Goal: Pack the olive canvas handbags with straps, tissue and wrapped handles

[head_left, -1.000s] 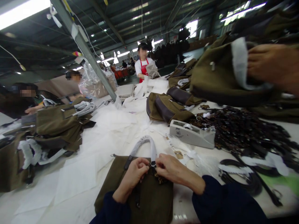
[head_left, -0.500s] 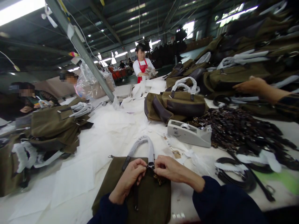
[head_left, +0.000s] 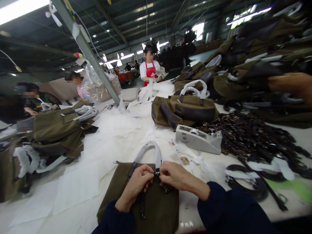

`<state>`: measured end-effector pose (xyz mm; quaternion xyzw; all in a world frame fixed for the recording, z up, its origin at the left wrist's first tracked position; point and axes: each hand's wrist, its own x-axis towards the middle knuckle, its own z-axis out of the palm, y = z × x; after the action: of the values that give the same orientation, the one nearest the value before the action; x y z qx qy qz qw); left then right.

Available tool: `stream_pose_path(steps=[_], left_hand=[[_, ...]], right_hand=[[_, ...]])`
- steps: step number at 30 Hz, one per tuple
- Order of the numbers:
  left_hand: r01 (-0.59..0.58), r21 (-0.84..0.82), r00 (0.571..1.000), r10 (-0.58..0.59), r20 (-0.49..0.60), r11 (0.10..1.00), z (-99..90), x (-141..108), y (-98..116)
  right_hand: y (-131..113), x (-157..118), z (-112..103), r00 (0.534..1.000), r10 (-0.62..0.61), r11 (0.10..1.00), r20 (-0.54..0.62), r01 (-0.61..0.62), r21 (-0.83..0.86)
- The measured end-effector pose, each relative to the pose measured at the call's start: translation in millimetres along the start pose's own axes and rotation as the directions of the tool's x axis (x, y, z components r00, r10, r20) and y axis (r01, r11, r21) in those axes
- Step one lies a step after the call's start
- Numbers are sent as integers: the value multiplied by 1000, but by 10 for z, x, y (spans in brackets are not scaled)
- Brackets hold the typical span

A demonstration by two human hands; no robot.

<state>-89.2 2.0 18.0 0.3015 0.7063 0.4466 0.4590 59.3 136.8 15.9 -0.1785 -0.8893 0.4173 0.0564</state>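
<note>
An olive-green handbag (head_left: 117,191) lies in front of me, its looped handle (head_left: 147,146) wrapped in white and pointing away from me. At the right base of the handle is a small metal fitting (head_left: 156,171). My left hand (head_left: 140,178) pinches at this fitting, and its fingertips hide what they hold. Close beside it, my right hand (head_left: 173,175) is closed in a pinch, with a leopard-print bag charm (head_left: 165,188) hanging just under its fingers. A dark strap (head_left: 142,208) with a metal end lies down the bag's front, below my left hand.
A grey tape dispenser (head_left: 197,139) stands ahead on the right, beside a heap of dark charms (head_left: 251,133) and coiled straps (head_left: 243,182). More bags (head_left: 192,107) are piled around. White sheets (head_left: 75,185) cover the left side. A co-worker's hand (head_left: 290,84) reaches in at right.
My right hand has shifted slightly left at the handle's base; my left hand stays nearly still. The co-worker's hand at right has moved further right and blurs.
</note>
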Motion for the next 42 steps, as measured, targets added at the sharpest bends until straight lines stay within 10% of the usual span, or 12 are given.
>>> stream_pose_path(steps=[25,42], left_hand=[[-135,187,990,126,58,973,-4,87,-93],[-198,743,948,319,-22,639,135,152,-99]], right_hand=[[0,83,166,998,-64,924,16,65,-376],[708,329,417,985,-169,969,-38,159,-192]])
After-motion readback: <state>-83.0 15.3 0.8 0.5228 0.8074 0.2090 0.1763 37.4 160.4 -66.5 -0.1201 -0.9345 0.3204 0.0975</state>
